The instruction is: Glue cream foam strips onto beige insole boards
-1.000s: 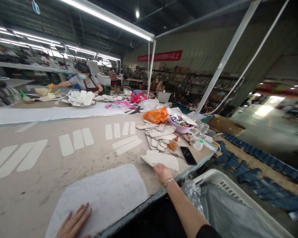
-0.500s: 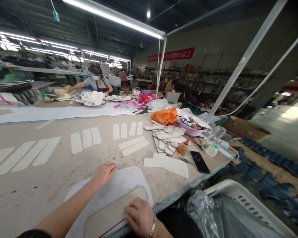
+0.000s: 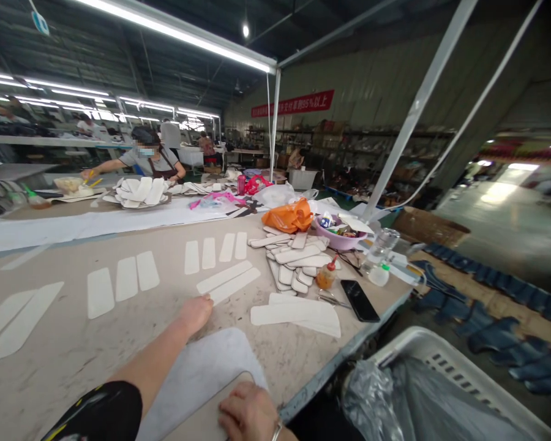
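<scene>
At the near end of the lower of two long white strips (image 3: pixel 236 286) is my left hand (image 3: pixel 196 315), its fingers pressed together with the fingertips at the strip's corner. My right hand (image 3: pixel 249 411) is curled over the edge of a beige rounded panel (image 3: pixel 206 418). That panel lies on a pale grey, soft-looking pad (image 3: pixel 220 352) at the table's near edge; its lower part is out of frame. Right of the strips, overlapping larger white pieces (image 3: pixel 296 314) lie flat. Shorter white pieces (image 3: pixel 127 278) are laid out in rows further left.
Right of the strips are a heap of edged pieces (image 3: pixel 298 260), an orange bag (image 3: pixel 288 215), a purple basin (image 3: pixel 342 240), an amber glue bottle (image 3: pixel 326 275) and a phone (image 3: pixel 359 300). A white basket (image 3: pixel 411 339) stands below the table edge. A co-worker (image 3: pixel 149 160) sits across the table.
My left hand has moved from over the pad forward to the long strip's near end. My right hand stays on the beige panel. The view has turned slightly right.
</scene>
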The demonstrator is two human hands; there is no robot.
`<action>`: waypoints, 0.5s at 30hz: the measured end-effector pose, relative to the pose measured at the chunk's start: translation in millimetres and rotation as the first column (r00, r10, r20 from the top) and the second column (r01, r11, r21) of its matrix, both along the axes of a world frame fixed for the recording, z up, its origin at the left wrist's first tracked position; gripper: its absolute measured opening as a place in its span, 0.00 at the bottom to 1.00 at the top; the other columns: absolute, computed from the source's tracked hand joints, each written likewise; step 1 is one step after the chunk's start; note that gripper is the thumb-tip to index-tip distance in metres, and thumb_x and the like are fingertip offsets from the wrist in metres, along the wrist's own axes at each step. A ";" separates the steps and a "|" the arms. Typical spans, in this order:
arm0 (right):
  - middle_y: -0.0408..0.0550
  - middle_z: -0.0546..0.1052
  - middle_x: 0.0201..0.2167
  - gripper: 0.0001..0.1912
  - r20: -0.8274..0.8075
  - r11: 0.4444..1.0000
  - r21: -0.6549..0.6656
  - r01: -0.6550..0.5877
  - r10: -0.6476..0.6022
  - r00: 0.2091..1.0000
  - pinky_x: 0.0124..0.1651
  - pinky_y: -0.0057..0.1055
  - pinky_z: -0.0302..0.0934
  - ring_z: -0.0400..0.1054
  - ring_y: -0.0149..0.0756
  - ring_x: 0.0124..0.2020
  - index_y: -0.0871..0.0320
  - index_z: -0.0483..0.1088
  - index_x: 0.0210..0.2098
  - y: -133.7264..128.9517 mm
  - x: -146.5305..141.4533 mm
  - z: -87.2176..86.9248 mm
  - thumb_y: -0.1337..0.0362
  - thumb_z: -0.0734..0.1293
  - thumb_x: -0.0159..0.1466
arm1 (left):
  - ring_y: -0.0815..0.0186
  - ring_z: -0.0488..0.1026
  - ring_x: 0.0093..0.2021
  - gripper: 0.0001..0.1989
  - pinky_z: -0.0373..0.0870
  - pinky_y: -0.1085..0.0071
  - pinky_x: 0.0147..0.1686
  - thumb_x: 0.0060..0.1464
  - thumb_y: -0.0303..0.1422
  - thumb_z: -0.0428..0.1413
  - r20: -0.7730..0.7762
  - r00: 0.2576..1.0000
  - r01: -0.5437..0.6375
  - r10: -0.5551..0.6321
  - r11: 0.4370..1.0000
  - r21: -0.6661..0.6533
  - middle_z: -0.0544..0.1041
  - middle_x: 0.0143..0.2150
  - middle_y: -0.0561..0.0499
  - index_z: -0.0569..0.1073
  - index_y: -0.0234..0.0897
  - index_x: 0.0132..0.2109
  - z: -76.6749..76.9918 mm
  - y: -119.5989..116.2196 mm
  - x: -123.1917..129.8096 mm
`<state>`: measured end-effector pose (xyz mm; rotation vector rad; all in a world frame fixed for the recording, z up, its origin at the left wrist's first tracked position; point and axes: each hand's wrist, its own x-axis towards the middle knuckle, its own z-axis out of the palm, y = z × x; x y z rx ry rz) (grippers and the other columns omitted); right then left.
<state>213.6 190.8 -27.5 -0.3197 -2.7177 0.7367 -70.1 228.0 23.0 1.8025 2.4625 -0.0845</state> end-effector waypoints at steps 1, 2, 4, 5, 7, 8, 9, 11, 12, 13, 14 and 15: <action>0.44 0.72 0.30 0.04 -0.003 1.000 -0.012 0.006 -0.006 1.000 0.37 0.27 0.62 0.67 0.35 0.35 0.53 0.70 0.32 0.1 0.3 0.6 0.63 0.64 0.60 | 0.66 0.72 0.38 0.10 0.69 0.63 0.41 0.58 0.35 0.51 -0.010 1.000 0.017 -0.017 1.000 0.004 0.74 0.39 0.47 0.72 0.31 0.38 1.3 1.2 0.5; 0.45 0.73 0.30 0.04 -0.008 0.999 -0.031 0.017 -0.017 1.000 0.37 0.27 0.62 0.67 0.35 0.34 0.53 0.71 0.32 -0.1 0.8 2.0 0.63 0.63 0.60 | 0.65 0.72 0.38 0.09 0.68 0.64 0.41 0.58 0.32 0.50 -0.020 0.999 0.036 -0.036 0.999 0.011 0.74 0.39 0.46 0.72 0.31 0.37 3.3 2.1 1.6; 0.45 0.73 0.31 0.06 -0.034 0.995 -0.089 0.052 -0.056 0.998 0.38 0.27 0.63 0.67 0.34 0.35 0.53 0.72 0.34 -1.0 2.4 6.7 0.64 0.63 0.60 | 0.63 0.72 0.39 0.09 0.67 0.65 0.40 0.56 0.27 0.47 -0.039 0.996 0.084 -0.083 0.996 0.039 0.74 0.38 0.42 0.72 0.30 0.34 10.1 2.7 5.9; 0.45 0.73 0.31 0.07 -0.055 0.988 -0.135 0.076 -0.085 0.995 0.39 0.27 0.63 0.67 0.34 0.35 0.53 0.72 0.34 -1.2 3.1 9.3 0.64 0.62 0.61 | 0.62 0.72 0.39 0.10 0.66 0.66 0.41 0.55 0.25 0.46 -0.049 0.993 0.110 -0.108 0.992 0.058 0.74 0.39 0.42 0.72 0.30 0.34 14.8 1.8 9.1; 0.46 0.74 0.31 0.08 -0.109 0.955 -0.256 0.151 -0.184 0.977 0.40 0.27 0.63 0.68 0.34 0.36 0.54 0.73 0.36 0.1 3.9 13.6 0.65 0.62 0.61 | 0.62 0.71 0.40 0.11 0.65 0.66 0.42 0.54 0.25 0.45 -0.068 0.985 0.165 -0.159 0.981 0.102 0.73 0.39 0.42 0.72 0.32 0.34 26.4 -3.8 17.0; 0.46 0.74 0.31 0.09 -0.136 0.923 -0.328 0.199 -0.255 0.957 0.41 0.28 0.64 0.68 0.35 0.36 0.54 0.73 0.38 2.2 3.8 14.9 0.65 0.62 0.61 | 0.62 0.70 0.40 0.11 0.64 0.66 0.43 0.55 0.26 0.44 -0.076 0.980 0.191 -0.183 0.974 0.123 0.72 0.39 0.43 0.71 0.33 0.35 32.8 -9.0 21.5; 0.47 0.75 0.32 0.10 -0.155 0.877 -0.410 0.251 -0.338 0.928 0.42 0.30 0.64 0.69 0.35 0.36 0.55 0.73 0.39 5.4 3.6 15.5 0.65 0.62 0.61 | 0.62 0.70 0.40 0.12 0.64 0.66 0.43 0.56 0.27 0.43 -0.085 0.975 0.214 -0.203 0.967 0.140 0.72 0.39 0.44 0.71 0.33 0.35 39.5 -16.2 26.2; 0.50 0.75 0.35 0.14 -0.155 0.727 -0.590 0.352 -0.529 0.834 0.41 0.33 0.66 0.69 0.37 0.36 0.57 0.72 0.44 15.1 2.8 14.8 0.61 0.63 0.60 | 0.64 0.69 0.39 0.12 0.64 0.67 0.43 0.57 0.29 0.42 -0.081 0.969 0.244 -0.233 0.952 0.185 0.71 0.37 0.46 0.69 0.35 0.35 53.0 -36.6 35.6; 0.51 0.75 0.38 0.17 -0.133 0.624 -0.680 0.384 -0.621 0.772 0.40 0.34 0.67 0.69 0.37 0.36 0.57 0.70 0.48 21.2 2.7 14.0 0.59 0.63 0.60 | 0.65 0.68 0.37 0.12 0.64 0.68 0.41 0.57 0.30 0.42 -0.055 0.968 0.252 -0.246 0.944 0.215 0.70 0.36 0.47 0.69 0.36 0.34 59.8 -49.8 40.2; 0.52 0.74 0.41 0.21 -0.099 0.510 -0.762 0.398 -0.700 0.707 0.39 0.35 0.68 0.70 0.38 0.36 0.58 0.68 0.51 27.7 3.0 13.4 0.57 0.62 0.60 | 0.66 0.68 0.35 0.11 0.64 0.69 0.40 0.57 0.30 0.42 -0.010 0.965 0.257 -0.263 0.935 0.246 0.70 0.35 0.49 0.68 0.36 0.34 66.7 -64.4 44.7; 0.54 0.73 0.44 0.25 -0.060 0.395 -0.831 0.391 -0.764 0.643 0.38 0.35 0.68 0.70 0.38 0.36 0.58 0.65 0.54 34.1 3.7 13.3 0.55 0.62 0.60 | 0.67 0.67 0.33 0.10 0.64 0.71 0.38 0.56 0.31 0.43 0.052 0.958 0.257 -0.282 0.926 0.276 0.70 0.34 0.50 0.67 0.37 0.33 73.6 -80.1 49.1; 0.55 0.71 0.47 0.28 -0.024 0.291 -0.884 0.365 -0.809 0.587 0.38 0.34 0.69 0.70 0.37 0.37 0.59 0.63 0.55 39.8 5.0 14.0 0.53 0.62 0.59 | 0.68 0.67 0.32 0.09 0.64 0.72 0.36 0.56 0.31 0.43 0.122 0.947 0.250 -0.297 0.921 0.299 0.70 0.33 0.51 0.66 0.38 0.32 80.5 -96.4 53.3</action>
